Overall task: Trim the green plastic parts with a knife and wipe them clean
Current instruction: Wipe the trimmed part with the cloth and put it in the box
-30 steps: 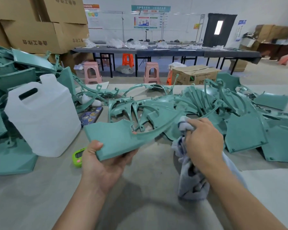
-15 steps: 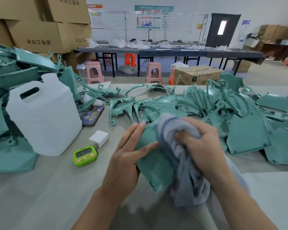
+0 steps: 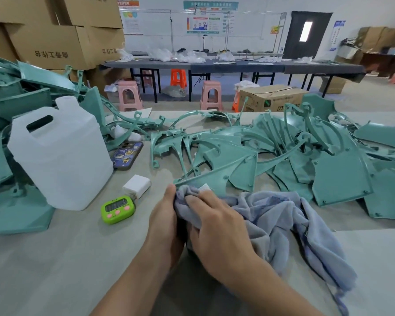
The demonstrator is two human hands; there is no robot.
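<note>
Here's the flat fan-shaped green plastic part (image 3: 224,179), out to the right of the big white translucent plastic jug (image 3: 62,156) and nearer us, its near corner swallowed by the blue-grey terry cloth (image 3: 283,215). The left hand (image 3: 167,226) grips that wrapped corner, thumb laid up along the cloth, the other fingers tucked underneath and out of sight. The right hand (image 3: 217,231) sits against it on the side away from the jug, fingers (image 3: 193,199) curled and pinching a bunch of cloth onto the part's edge; a small white tag (image 3: 204,187) shows just past the fingertips. The rest of the cloth trails loose over the grey tabletop (image 3: 55,270), away from the jug. The part's far end reaches into the heap of loose green plastic pieces (image 3: 338,174) spreading well to the jug's right. Between jug and hands: a lime-green digital timer with pink buttons (image 3: 118,208) off the jug's near right corner, a small white plastic block (image 3: 137,184) just behind it, and a dark phone with stickers on its back (image 3: 127,155) lying flat just right of the jug. A second stack of green plastic pieces (image 3: 21,92) crowds the jug's left and back. Behind the jug, brown cardboard cartons (image 3: 55,42); further back and to its right, pink plastic stools (image 3: 129,95), an orange one (image 3: 178,77) and a long dark table (image 3: 237,67) strewn with clear bags
</note>
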